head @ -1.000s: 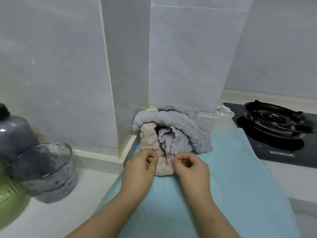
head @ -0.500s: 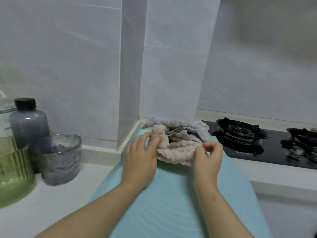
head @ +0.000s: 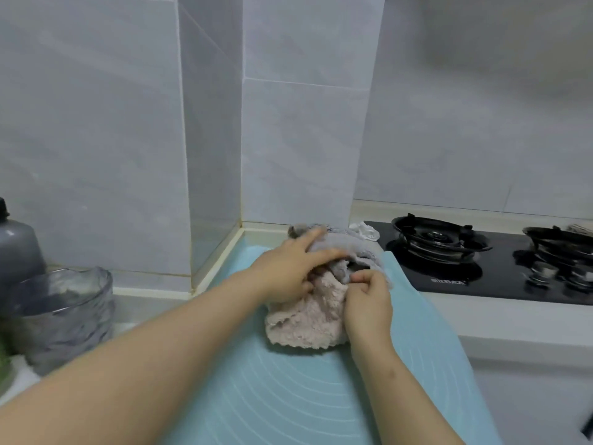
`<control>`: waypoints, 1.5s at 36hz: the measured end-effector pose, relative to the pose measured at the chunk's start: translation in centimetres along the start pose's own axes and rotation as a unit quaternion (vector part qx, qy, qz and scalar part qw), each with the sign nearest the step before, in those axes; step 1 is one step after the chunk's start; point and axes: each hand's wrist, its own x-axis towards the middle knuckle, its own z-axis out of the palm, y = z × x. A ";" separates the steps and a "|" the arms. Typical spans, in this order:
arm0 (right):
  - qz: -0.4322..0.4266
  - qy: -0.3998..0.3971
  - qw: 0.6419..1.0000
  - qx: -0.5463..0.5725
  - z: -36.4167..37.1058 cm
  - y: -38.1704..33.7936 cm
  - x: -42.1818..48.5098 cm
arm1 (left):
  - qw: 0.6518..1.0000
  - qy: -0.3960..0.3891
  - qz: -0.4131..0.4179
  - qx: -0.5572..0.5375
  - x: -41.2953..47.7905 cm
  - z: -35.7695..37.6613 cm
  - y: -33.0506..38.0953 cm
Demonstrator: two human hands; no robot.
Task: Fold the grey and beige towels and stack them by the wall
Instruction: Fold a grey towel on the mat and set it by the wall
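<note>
Left hand (head: 288,268) spread flat, pressing grey towel (head: 353,248) at mat's (head: 321,396) far edge by the wall. Right hand (head: 369,303) curled, pinching beige towel (head: 305,322) just under the grey one.

A white counter (head: 500,319) carries a light blue mat (head: 288,396). On the mat lie a beige towel (head: 305,326) and, behind it, a grey towel (head: 346,248). To the left stand a glass jar (head: 64,316) and a dark bottle (head: 19,245). To the right is a black stove (head: 481,261).
</note>
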 end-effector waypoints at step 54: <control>0.015 -0.120 0.915 -0.384 -1.7 0.4 -0.2 | 0.975 -0.048 -0.203 -0.076 -5.8 4.3 0.6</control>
